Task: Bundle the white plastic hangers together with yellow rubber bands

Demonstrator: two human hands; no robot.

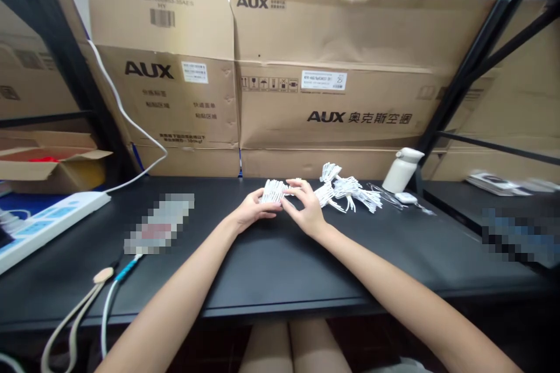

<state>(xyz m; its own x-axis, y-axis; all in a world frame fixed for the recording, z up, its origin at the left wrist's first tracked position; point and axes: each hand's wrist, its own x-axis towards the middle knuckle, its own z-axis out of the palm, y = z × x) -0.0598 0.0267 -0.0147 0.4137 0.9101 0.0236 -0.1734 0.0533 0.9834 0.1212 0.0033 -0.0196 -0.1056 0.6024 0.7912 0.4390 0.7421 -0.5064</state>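
A bundle of thin white strips [273,191] is held a little above the black table [284,268], near its middle. My left hand [254,210] grips the bundle from the left, fingers below and beside it. My right hand [306,207] is at the bundle's right side, thumb and fingers curved toward it with the fingertips at its edge; whether they pinch a strip is too small to tell. Just behind and right of my right hand lie several more white bundles [350,187] on the table, tied at the middle and fanned at the ends.
A white bottle [400,170] and a small white case [406,198] with cables stand right. Left are a blurred-out phone-like object [161,224] with a cable, a power strip [52,224] and an open carton [61,166]. Large cardboard sheets [280,99] wall the back.
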